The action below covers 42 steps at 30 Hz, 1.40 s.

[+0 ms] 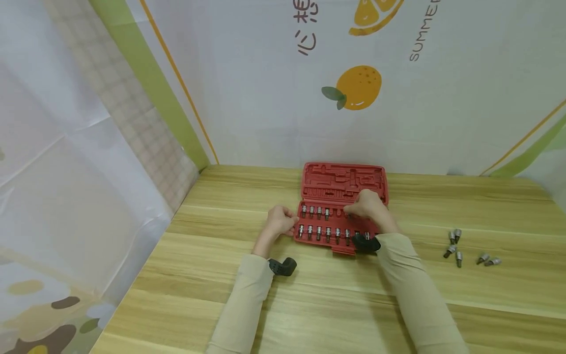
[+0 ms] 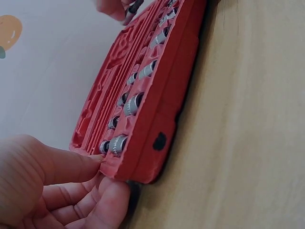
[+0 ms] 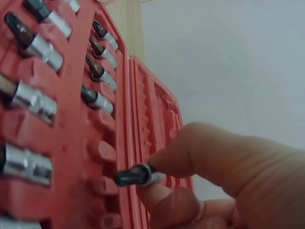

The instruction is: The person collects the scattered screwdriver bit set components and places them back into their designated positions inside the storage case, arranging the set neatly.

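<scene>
A red tool case (image 1: 316, 222) lies unfolded on the table, holding two rows of bit sockets, silver with dark tips. My left hand (image 1: 279, 220) pinches its left corner, thumb on the rim (image 2: 108, 168) and fingers curled against the side. Over the upper row, my right hand (image 1: 371, 205) holds one bit socket (image 3: 138, 177) between thumb and fingers, its dark tip pointing away from the palm. In the right wrist view, vacant slots (image 3: 106, 150) lie just beside that socket, and several filled ones run beyond them.
Several loose bit sockets (image 1: 459, 258) lie on the wooden table (image 1: 212, 275) to the right of the case. The raised lid (image 1: 325, 181) lies behind the rows, close to the printed cloth backdrop (image 1: 265, 98). Each wrist wears a dark camera mount (image 1: 284, 267).
</scene>
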Available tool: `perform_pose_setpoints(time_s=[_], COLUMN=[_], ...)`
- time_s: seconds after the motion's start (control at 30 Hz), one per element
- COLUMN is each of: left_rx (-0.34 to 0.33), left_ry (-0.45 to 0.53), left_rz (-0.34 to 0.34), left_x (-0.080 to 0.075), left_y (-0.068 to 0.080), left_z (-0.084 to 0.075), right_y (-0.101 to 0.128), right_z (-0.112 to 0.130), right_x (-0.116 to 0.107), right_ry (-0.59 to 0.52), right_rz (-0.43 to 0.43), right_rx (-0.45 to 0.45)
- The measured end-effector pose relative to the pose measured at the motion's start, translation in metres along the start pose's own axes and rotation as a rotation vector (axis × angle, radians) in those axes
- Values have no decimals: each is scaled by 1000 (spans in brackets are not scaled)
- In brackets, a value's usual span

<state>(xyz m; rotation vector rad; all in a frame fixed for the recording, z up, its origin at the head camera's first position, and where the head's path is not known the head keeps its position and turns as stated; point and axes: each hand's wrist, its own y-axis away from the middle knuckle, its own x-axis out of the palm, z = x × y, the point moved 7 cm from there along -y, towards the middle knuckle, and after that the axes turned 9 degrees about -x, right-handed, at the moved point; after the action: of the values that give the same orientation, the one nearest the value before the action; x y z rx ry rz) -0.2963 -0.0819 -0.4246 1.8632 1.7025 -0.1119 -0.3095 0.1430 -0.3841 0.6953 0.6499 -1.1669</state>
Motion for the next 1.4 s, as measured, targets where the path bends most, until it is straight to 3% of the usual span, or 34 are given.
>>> perform_pose_setpoints(time_s=[0.7, 1.1, 1.4], left_rx=[10, 1, 3], left_ry=[1, -29, -26], left_rz=[-2, -8, -12], left_x=[0, 2, 0], left_y=[0, -4, -3], left_z=[0, 1, 1], right_y=[-22, -27, -30], right_z=[8, 14, 20], right_x=[24, 26, 29], right_ry=[-32, 105, 160], right_rz=[-13, -22, -20], right_rx=[62, 116, 102])
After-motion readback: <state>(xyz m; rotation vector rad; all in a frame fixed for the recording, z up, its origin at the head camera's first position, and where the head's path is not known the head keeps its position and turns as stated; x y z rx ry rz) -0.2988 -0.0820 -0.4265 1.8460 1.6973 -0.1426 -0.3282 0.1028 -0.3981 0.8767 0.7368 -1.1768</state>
